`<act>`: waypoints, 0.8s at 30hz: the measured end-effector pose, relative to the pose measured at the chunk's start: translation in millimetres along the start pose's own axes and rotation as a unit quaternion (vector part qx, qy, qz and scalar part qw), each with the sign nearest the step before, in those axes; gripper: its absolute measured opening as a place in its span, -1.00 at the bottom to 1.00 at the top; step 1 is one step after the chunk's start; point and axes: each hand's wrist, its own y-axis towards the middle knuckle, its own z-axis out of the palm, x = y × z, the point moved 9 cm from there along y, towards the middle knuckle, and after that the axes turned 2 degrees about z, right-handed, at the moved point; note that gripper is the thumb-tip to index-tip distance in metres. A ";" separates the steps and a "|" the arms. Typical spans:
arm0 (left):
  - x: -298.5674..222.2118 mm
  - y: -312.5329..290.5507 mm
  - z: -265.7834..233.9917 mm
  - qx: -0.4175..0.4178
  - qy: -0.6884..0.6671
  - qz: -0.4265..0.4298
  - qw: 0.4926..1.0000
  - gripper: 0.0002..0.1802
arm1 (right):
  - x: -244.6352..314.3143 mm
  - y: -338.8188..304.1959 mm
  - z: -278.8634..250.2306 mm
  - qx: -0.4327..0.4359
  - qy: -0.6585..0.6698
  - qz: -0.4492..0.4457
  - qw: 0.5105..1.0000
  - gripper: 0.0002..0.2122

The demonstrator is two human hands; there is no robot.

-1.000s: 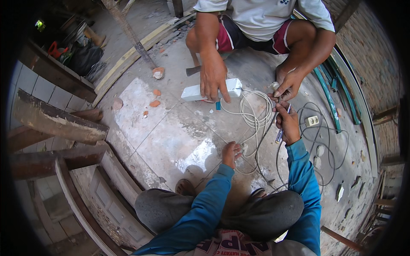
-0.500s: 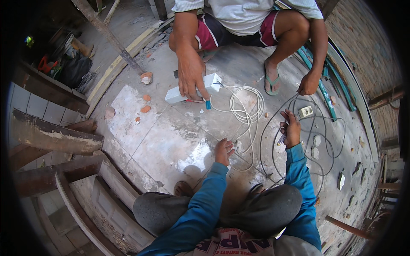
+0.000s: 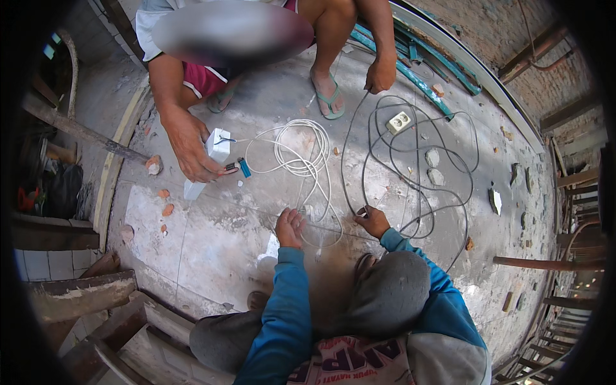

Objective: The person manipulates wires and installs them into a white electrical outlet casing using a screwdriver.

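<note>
My right hand (image 3: 373, 221) is closed in a pinch on a dark grey cable (image 3: 344, 151), whose loops spread over the floor to the right. Whether something small sits in that palm too is hidden. My left hand (image 3: 290, 228) is loosely open beside the white cable (image 3: 300, 151), its fingers slightly curled and apart. Across from me a squatting person grips the same grey cable with one hand (image 3: 381, 74). That person's other hand (image 3: 192, 151) is on a white power strip (image 3: 218, 147), tilted on the floor.
A cream socket outlet (image 3: 398, 122) lies among the grey loops. Near the power strip is a small blue object (image 3: 244, 168). Rubble chunks (image 3: 432, 157) dot the floor, teal metal bars (image 3: 417, 77) lie far right, and wooden beams (image 3: 83, 295) stand at left.
My view has swung right. My right hand has come nearer my left and closed on the grey cable. The other person's power strip is now turned more end-on to me.
</note>
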 end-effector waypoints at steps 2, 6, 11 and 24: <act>2.7 1.2 -0.2 -0.009 -0.012 -0.017 1.000 -0.41 | -13.2 -4.2 4.5 0.009 -0.040 0.036 0.999 -0.56; 6.6 -0.6 -6.2 -0.026 0.025 -0.008 0.999 -0.41 | -33.3 -23.7 30.6 0.073 -0.156 0.045 0.984 -0.61; 15.1 9.1 -19.9 -0.045 0.037 -0.031 0.998 -0.42 | -63.6 -18.2 45.4 0.060 -0.207 0.057 0.975 -0.69; 34.6 11.6 -6.1 -0.022 0.077 -0.026 0.996 -0.44 | -100.9 -15.5 -130.5 -0.358 -0.063 0.074 0.929 -0.83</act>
